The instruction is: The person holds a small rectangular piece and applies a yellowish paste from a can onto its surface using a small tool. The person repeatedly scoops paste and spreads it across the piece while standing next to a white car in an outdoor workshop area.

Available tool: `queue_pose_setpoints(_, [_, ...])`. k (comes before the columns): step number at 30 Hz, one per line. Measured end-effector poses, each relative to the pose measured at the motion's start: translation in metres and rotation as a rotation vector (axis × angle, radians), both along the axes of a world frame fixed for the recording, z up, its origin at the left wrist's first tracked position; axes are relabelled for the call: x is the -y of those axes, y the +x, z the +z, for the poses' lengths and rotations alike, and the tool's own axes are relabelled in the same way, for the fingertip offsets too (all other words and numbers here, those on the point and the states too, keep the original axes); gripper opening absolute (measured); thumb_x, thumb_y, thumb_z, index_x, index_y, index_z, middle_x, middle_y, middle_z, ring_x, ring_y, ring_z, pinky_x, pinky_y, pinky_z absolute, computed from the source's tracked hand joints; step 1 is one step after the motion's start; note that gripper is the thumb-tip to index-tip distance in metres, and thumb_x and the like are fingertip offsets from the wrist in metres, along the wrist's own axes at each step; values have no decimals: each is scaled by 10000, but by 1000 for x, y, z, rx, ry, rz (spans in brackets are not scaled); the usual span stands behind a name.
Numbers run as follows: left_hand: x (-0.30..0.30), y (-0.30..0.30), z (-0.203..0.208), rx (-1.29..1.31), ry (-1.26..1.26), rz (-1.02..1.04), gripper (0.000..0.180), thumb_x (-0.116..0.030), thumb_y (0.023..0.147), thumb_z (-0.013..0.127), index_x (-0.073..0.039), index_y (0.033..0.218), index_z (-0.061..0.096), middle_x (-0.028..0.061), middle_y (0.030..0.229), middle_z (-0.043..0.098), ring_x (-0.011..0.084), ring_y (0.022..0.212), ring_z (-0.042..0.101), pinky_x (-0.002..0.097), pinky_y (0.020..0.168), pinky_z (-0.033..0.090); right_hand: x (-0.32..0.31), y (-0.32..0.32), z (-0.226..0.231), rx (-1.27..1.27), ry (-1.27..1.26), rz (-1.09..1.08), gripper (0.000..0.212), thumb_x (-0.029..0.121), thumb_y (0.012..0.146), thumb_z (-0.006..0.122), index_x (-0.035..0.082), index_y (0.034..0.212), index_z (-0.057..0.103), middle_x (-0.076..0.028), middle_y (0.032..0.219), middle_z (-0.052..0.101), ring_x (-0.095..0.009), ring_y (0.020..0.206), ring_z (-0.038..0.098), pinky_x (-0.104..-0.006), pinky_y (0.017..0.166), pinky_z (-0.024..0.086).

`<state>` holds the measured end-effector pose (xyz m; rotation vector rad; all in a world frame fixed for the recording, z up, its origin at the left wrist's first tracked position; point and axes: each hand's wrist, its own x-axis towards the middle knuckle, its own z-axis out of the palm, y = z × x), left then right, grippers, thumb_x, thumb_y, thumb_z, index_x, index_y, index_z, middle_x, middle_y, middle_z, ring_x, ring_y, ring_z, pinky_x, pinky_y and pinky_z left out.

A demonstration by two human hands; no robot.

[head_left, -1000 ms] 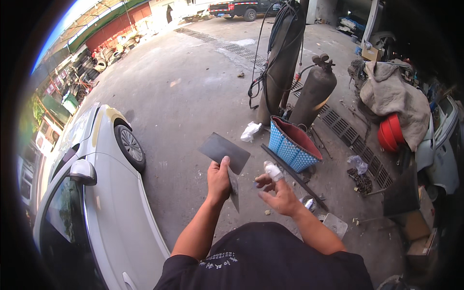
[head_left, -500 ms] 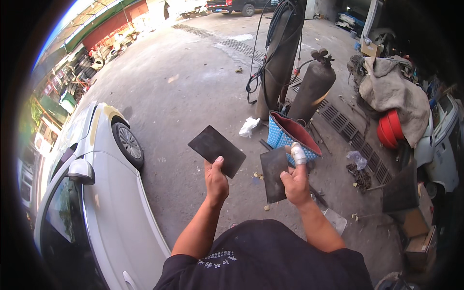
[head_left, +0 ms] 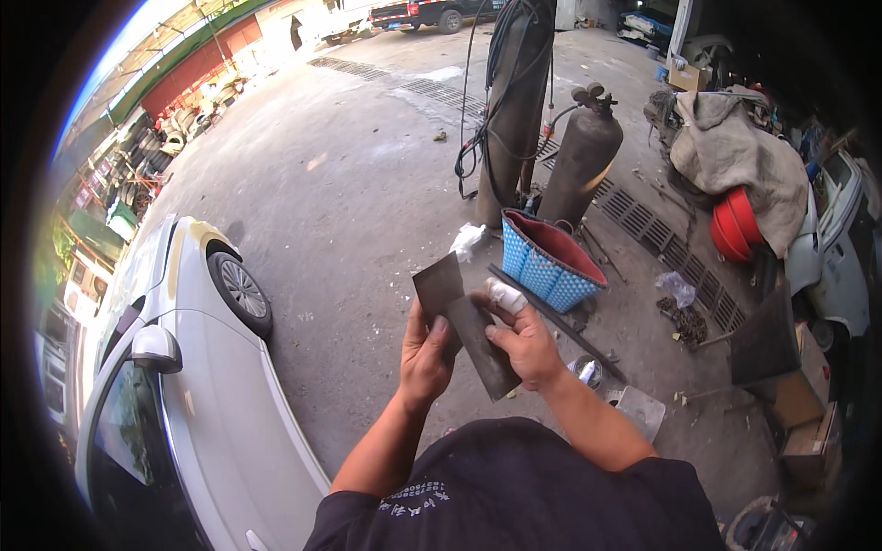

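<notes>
My left hand (head_left: 427, 363) is closed on a thin dark rectangular plate (head_left: 438, 283), its thumb lying on the face. Another thin dark plate (head_left: 483, 354), longer than wide, is gripped by my right hand (head_left: 530, 344). A white wrapping (head_left: 504, 296) covers one finger of that hand. The two plates meet in front of my chest, the right one overlapping the lower part of the left one. Whether they press together or only line up in view, I cannot tell. Beyond my right hand stands a blue-and-white woven bag (head_left: 544, 273) with a reddish inside.
A silver car (head_left: 220, 386) is close on my left. Ahead stand a tall dark gas cylinder (head_left: 514, 110) with hoses and a shorter one (head_left: 582, 156) with gauges. A dark bar (head_left: 588, 344) lies on the floor. Cloth-covered items, a red round object (head_left: 735, 225) and boxes (head_left: 810, 441) line the right.
Both hands have come together, bringing the plates from apart to overlapping. The plates have turned, and the right one now slants down to the right. The view has shifted slightly.
</notes>
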<state>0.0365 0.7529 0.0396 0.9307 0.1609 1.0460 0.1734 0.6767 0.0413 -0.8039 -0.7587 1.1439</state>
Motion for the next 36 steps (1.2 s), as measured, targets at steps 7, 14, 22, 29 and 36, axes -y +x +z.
queue_pose_setpoints(7, [-9,-18,-4,14,-83,-214,477,-106,1009,388,-114,1479,301,89,1375,483,225,1231,499,383,1021,416,13,-13,-5,248,-91,15,573,-107,885,447,-15,1434,307,-162,1429,422,-245,1342,401,-357,1106,331])
queue_pose_setpoints(14, [-10,-35,3,-285,-118,-356,510,-123,1006,441,-69,1488,285,75,1389,476,187,1258,471,353,1043,389,0,17,3,381,153,-171,510,-103,886,462,-26,1383,372,-176,1390,472,-228,1311,438,-346,1089,351])
queue_pose_setpoints(22, [-20,-54,7,-961,541,-675,498,-93,966,518,-71,1446,387,76,1351,528,148,1215,484,280,1011,376,-5,36,7,611,168,-246,509,-115,886,443,-38,1382,366,-181,1416,433,-235,1307,442,-336,1107,314])
queue_pose_setpoints(29, [-15,-46,-12,-416,-380,-109,311,-77,927,540,-11,1222,465,94,1083,607,172,931,617,360,857,522,18,51,4,1093,27,-374,684,-22,789,584,-52,1404,286,-249,1392,435,-367,1287,449,-394,1075,360])
queue_pose_setpoints(36, [-6,-26,-29,-286,-513,38,328,-23,894,577,-19,1196,451,115,1107,601,203,973,615,391,873,522,24,27,0,1254,277,-172,605,-96,748,570,0,1332,441,-162,1287,575,-332,1193,554,-379,1053,383])
